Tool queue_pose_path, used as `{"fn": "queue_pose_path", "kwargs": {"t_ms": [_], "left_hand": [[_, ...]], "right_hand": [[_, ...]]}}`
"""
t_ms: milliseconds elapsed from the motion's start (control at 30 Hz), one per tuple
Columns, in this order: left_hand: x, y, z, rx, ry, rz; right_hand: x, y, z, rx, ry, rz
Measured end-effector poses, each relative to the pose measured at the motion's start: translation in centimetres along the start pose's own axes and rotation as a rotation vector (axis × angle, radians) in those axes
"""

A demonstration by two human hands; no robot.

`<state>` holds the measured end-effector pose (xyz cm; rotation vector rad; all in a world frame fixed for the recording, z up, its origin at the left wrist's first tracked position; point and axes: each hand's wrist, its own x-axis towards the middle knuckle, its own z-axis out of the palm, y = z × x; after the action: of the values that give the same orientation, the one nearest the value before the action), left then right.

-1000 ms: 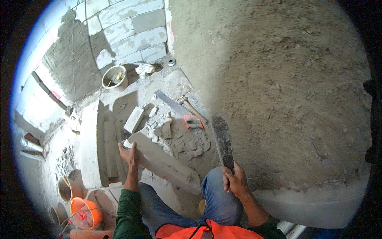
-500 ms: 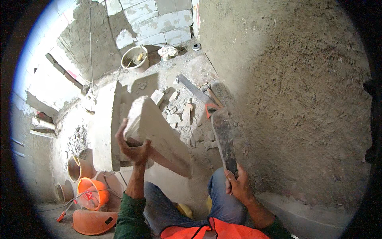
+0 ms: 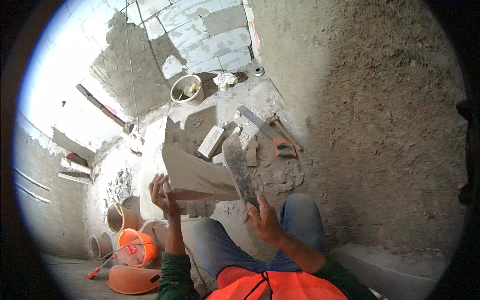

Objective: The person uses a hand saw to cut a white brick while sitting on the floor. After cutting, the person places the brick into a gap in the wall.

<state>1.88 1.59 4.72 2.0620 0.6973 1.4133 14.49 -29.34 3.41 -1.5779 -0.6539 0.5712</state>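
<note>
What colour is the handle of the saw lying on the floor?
The handle is orange-red and dark grey, showing best in the head view.

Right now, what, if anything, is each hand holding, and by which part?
Right hand: broad blade, by its near end. Left hand: pale block, by its left end.

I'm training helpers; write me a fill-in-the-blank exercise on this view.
The right hand grips the blade by its ____.
The hand at the block's wider end is the ____ one.
The hammer lies beside a red-handled ____.
The jeans are coloured ____.

Missing words: handle; left; saw; blue.
</note>
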Motion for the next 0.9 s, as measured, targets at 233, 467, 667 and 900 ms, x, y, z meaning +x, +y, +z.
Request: {"fn": "queue_pose_path", "kwargs": {"t_ms": [233,467,667,900], "left_hand": [[-0.2,-0.2,-0.6,-0.225,-0.090,-0.208],[-3.0,3.6,1.3,-0.110,0.050,-0.235],[-4.9,5.9,1.9,-0.022,0.101,-0.233],[-5.4,5.6,1.0,-0.092,0.102,-0.262]], "right_hand": [[1.3,1.3,3.2,-0.181,-0.183,0.081],[3.3,0.0,5.2,-0.235,0.034,-0.330],[3.0,1.6,6.4,-0.627,-0.102,-0.321],[4.5,0.0,6.1,-0.438,0.039,-0.428]]}}
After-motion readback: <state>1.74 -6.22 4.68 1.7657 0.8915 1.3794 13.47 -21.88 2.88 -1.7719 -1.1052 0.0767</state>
